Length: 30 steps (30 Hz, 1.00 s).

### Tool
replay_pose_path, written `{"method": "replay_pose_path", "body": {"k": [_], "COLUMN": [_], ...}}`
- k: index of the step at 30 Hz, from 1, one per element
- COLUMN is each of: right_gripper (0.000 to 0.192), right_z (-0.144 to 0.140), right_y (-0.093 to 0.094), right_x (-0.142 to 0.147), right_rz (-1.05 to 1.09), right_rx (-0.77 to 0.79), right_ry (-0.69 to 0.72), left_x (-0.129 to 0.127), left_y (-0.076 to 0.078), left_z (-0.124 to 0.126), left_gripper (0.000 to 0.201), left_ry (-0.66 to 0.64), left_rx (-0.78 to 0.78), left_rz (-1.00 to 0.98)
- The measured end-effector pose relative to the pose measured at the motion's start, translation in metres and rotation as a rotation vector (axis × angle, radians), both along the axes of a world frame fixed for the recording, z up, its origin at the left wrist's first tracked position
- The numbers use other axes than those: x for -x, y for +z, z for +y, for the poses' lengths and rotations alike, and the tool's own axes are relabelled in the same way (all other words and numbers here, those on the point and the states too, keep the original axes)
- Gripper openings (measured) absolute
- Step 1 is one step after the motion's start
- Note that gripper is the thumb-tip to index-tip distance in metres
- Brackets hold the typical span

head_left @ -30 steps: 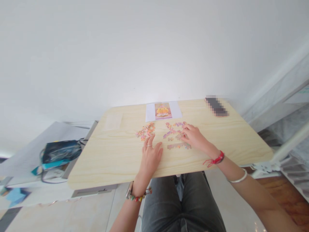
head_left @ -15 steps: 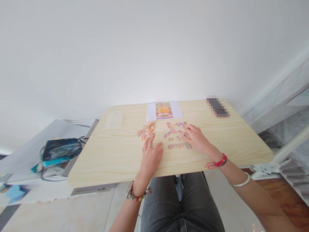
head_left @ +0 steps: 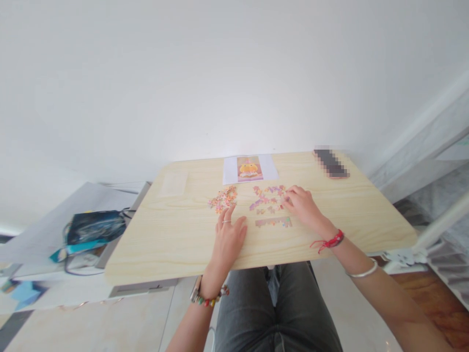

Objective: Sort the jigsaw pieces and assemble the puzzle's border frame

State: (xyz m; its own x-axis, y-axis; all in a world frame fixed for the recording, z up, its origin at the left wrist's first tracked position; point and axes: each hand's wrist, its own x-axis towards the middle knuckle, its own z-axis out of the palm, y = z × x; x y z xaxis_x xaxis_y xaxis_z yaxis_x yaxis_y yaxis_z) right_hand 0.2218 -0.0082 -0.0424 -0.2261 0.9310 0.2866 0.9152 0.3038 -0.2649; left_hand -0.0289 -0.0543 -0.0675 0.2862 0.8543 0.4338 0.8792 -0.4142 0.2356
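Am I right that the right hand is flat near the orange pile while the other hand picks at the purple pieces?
Not quite: in the head view the left hand lies flat by the orange pile; the right hand works the purple pieces.

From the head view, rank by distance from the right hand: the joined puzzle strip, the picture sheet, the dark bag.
1. Joined puzzle strip, just left of the right hand, toward the table's near edge.
2. Picture sheet, at the table's far edge.
3. Dark bag, off the table, far left.
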Motion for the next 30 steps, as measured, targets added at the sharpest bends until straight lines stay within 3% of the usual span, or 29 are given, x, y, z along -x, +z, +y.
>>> {"method": "replay_pose_path", "body": {"k": [8,15,21,27,30], "right_gripper": [0.01,0.013,0.012,0.011,0.007], "right_z": [-0.011,-0.014,-0.013,-0.012,-0.02], "right_y": [0.004,0.011,0.009,0.005,0.006], "right_x": [0.025,0.045,0.044,0.044,0.049], "right_rz": [0.028,-0.107,-0.154,-0.125,-0.078], "right_rx": [0.06,0.141,0.103,0.059,0.013], "right_ry": [0.105,0.07,0.038,0.095,0.189], "left_x": [-0.004,-0.002,-0.002,-0.004,-0.005], "left_y": [0.001,0.0,-0.002,0.001,0.001], "left_z": [0.002,0.002,0.0,0.0,-0.003], "left_gripper": [0.019,0.019,0.018,0.017,0.017], "left_ry": [-0.011,-0.015,-0.008,-0.018,-0.048], "left_rx": [-0.005,-0.018,-0.017,-0.03,-0.054], "left_rz": [0.005,0.004,-0.008,-0.006,-0.007]}}
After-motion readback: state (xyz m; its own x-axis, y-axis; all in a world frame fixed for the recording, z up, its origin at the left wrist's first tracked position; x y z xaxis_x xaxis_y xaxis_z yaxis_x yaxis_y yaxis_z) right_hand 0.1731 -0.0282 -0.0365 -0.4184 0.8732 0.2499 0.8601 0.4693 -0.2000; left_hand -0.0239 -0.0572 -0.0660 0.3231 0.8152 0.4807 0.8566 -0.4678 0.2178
